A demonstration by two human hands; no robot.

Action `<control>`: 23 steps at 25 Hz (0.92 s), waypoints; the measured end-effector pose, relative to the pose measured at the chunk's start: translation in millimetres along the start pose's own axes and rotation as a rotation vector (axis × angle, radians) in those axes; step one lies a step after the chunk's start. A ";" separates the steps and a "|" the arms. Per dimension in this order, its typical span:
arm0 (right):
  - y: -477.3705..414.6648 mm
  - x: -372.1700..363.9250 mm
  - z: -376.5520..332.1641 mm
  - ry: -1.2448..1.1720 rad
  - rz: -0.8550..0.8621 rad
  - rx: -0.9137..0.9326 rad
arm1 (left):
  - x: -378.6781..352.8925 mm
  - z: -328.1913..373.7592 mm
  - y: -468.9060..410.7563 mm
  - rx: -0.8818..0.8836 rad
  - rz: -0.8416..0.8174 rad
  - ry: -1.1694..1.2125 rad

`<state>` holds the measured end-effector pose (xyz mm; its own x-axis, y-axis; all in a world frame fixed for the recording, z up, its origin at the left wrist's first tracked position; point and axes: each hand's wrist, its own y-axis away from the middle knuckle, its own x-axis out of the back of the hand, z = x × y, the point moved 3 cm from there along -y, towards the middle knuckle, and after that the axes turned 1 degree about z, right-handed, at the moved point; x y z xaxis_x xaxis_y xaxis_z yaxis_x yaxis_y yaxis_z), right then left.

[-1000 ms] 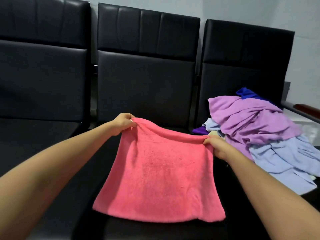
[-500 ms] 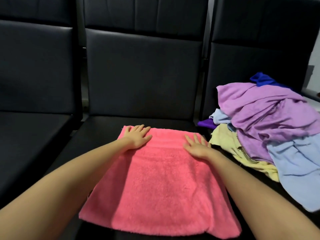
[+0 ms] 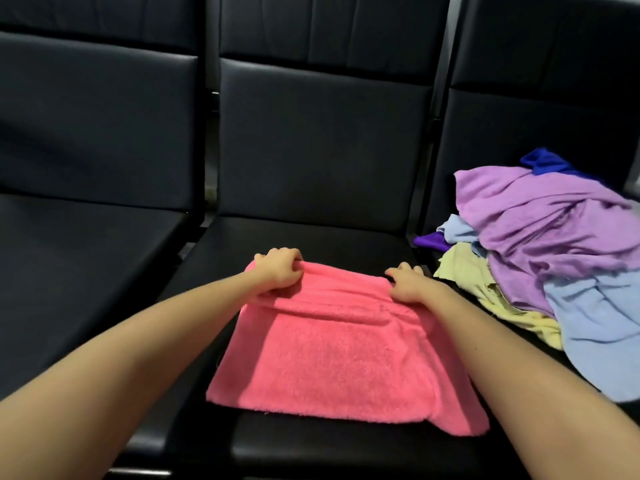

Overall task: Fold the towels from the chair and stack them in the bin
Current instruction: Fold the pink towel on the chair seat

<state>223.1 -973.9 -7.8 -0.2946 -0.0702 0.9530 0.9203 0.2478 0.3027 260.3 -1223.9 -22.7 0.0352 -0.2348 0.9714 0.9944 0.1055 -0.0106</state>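
- Pink towel (image 3: 339,358) lies on the middle chair seat (image 3: 311,237), with its far edge bunched and lifted.
- Left hand (image 3: 278,270) and right hand (image 3: 408,284) each clench a far corner, fingers curled round the cloth.
- Likely step: fold the far edge onto the near edge. Draw both corners evenly. The near right corner sits askew, so square it before pressing flat.
- Unfolded pile (image 3: 554,237) lies on the right chair (image 3: 519,133); bin not in view.

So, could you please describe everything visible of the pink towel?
The pink towel is fluffy, terry-like cloth lying flat on the middle black seat, seemingly doubled, a lower layer showing along its right side. Its far edge is bunched into a ridge: the left hand grips its far left corner, the right hand its far right.
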 end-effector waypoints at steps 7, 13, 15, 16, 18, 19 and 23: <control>31.3 19.6 -11.0 -0.128 0.098 0.207 | 59.0 -8.3 11.4 -0.297 -0.157 -0.115; 51.4 57.0 -5.8 0.054 0.165 0.133 | 88.7 -32.1 22.6 -0.294 -0.381 0.066; 53.8 59.2 -0.8 0.074 0.054 0.123 | 90.2 -34.9 23.5 -0.284 -0.343 0.046; 55.3 59.2 1.7 0.043 0.051 0.119 | 92.2 -36.5 23.5 -0.265 -0.290 0.026; 60.1 59.9 4.2 -0.035 0.127 0.113 | 98.9 -39.3 27.4 -0.186 -0.151 -0.067; 63.5 60.7 3.7 -0.067 0.170 0.112 | 102.6 -38.7 32.0 -0.133 -0.096 -0.140; 71.9 53.0 2.0 -0.332 -0.041 -0.032 | 98.0 -31.0 41.2 -0.157 -0.238 -0.385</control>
<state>273.2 -957.9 64.5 -0.3943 0.2404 0.8870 0.9121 0.2201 0.3458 307.8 -1272.5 64.8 -0.2058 0.1431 0.9681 0.9744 -0.0617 0.2163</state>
